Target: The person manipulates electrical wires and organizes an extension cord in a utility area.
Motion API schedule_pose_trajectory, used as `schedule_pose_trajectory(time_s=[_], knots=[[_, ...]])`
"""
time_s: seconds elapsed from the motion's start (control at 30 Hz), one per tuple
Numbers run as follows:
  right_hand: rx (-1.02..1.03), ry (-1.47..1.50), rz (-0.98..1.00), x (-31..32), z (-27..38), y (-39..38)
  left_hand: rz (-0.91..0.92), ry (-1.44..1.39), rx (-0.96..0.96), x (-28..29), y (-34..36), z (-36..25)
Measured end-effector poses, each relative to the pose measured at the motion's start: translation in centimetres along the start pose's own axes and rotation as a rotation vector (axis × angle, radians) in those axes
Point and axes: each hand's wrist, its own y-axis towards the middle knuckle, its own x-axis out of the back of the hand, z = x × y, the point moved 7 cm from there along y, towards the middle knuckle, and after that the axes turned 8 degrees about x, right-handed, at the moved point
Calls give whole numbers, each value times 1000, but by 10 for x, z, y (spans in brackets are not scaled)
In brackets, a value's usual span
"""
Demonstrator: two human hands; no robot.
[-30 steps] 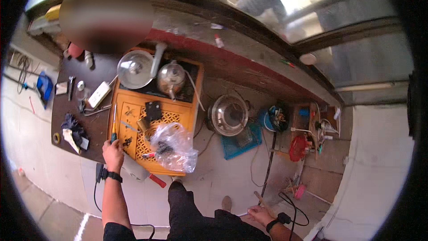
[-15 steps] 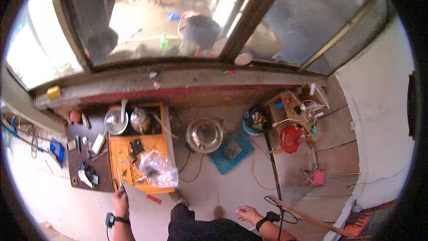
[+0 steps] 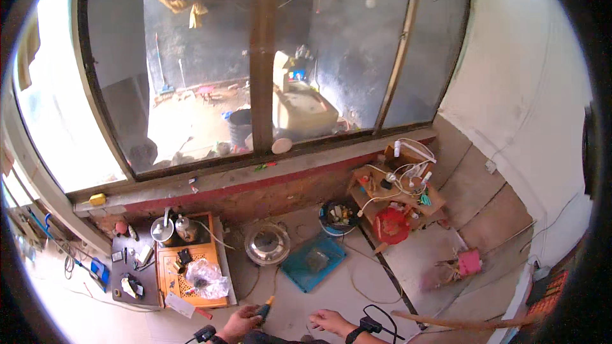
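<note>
Low in the view, my left hand (image 3: 241, 323) is closed around a dark green handheld tool with an orange tip (image 3: 264, 309); its exact kind I cannot make out. The tip points up and away from me. To its right is my right hand (image 3: 329, 321), fingers loosely bent and apart, with nothing visible in them. Left of my left hand, a wooden tea table (image 3: 167, 274) carries a crumpled clear plastic bag (image 3: 210, 280) and small dark parts. A white card (image 3: 180, 304) shows at its near corner, beside a red strip (image 3: 203, 313).
Ahead on the floor are a shiny metal basin (image 3: 268, 245), a blue tray (image 3: 313, 262) and a bucket of scraps (image 3: 339, 216). A small wooden stand (image 3: 376, 185) holds cables, with a red plastic bag (image 3: 391, 225) beside it. A wooden stick (image 3: 459, 323) extends at the lower right.
My view has tilted up toward the window. My left hand has moved right, away from the table's edge, with the tool. My right hand stays low, its fingers still loosely bent.
</note>
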Motion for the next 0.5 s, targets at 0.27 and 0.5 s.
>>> schedule_pose_trajectory(time_s=[0.27,0.5], knots=[[191,459,-14,26,92,-89,356,248,-105,-148,-20,-52],[263,531,-250,42,108,-116,525,352,-166,-181,-3,-72]])
